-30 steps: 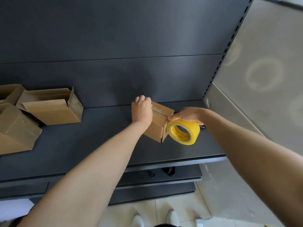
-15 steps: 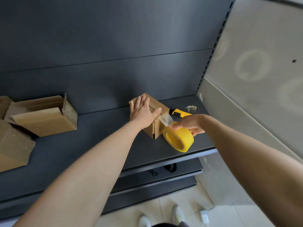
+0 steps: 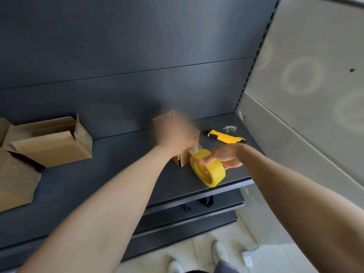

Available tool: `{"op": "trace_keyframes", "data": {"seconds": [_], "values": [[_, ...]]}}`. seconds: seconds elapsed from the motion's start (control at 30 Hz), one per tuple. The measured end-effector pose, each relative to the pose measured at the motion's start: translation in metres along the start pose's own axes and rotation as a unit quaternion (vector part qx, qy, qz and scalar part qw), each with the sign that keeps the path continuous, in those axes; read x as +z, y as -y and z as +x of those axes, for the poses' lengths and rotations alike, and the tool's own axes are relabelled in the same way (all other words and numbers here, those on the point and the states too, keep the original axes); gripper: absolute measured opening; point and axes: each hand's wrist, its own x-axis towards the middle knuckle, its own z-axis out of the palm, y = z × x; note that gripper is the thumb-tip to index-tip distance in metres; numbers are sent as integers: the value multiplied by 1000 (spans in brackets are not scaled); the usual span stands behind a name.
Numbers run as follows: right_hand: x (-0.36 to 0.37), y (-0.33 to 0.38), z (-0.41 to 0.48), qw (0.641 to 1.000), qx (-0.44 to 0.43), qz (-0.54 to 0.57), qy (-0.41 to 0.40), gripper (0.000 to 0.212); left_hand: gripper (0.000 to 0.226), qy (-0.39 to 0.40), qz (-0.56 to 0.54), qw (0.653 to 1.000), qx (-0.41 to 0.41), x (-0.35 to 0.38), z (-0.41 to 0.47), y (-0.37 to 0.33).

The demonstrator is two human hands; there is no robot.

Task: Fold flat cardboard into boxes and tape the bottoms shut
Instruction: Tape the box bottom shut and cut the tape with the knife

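A small brown cardboard box point(image 3: 186, 159) is being touched on top, mid-way along the dark grey metal shelf point(image 3: 118, 174), by the blurred left hand point(image 3: 173, 134); its finger pose cannot be told. Just right, a yellow tape roll point(image 3: 208, 171) is being gripped by the right hand point(image 3: 226, 156).

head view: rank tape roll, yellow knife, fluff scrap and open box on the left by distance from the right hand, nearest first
1. tape roll: in the right hand grip.
2. knife: just behind the hand.
3. fluff scrap: behind the knife, toward the back corner.
4. open box: far left on the shelf.
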Motion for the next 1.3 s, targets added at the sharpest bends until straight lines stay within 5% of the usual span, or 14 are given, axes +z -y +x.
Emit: {"op": "trace_keyframes", "data": {"seconds": [0.17, 0.4, 0.47, 0.6, 0.73, 0.8, 0.9, 1.0, 1.07, 1.17, 1.3], "values": [[2, 12, 9, 999, 4, -13, 36, 35, 82, -53, -46, 997, 35, 7, -11, 9], [-2, 20, 17, 992, 1, -7, 125, 21, 82, -56, -165, 984, -40, 1, -19, 7], [-3, 24, 19, 991, -2, -15, 135, 21, 69, -107, -252, 958, -88, 2, -28, 3], [-3, 32, 25, 989, -7, -33, 145, 22, 19, -307, -259, 896, -191, 18, -56, -2], [-2, 36, 34, 987, -22, -45, 154, 26, 29, -228, -349, 851, -320, 37, -73, -22], [-1, 37, 35, 985, -30, -64, 155, 32, 34, -163, -441, 799, -376, 43, -72, -35], [-3, 36, 32, 980, -39, -113, 158, 48, 35, -69, -630, 653, -415, 42, -64, -49], [-23, 35, 26, 971, -30, -158, 176, 55, 22, -74, -715, 545, -431, 39, -57, -52], [-42, 32, 25, 980, -36, -142, 137, 56, 11, -85, -734, 514, -436, 38, -54, -52], [-67, 24, 39, 984, -103, -121, -76, 38, 7, -98, -737, 491, -453, 39, -49, -54], [-81, 11, 58, 886, -91, -359, -279, 25, 29, -105, -729, 488, -468, 40, -42, -57]]}}
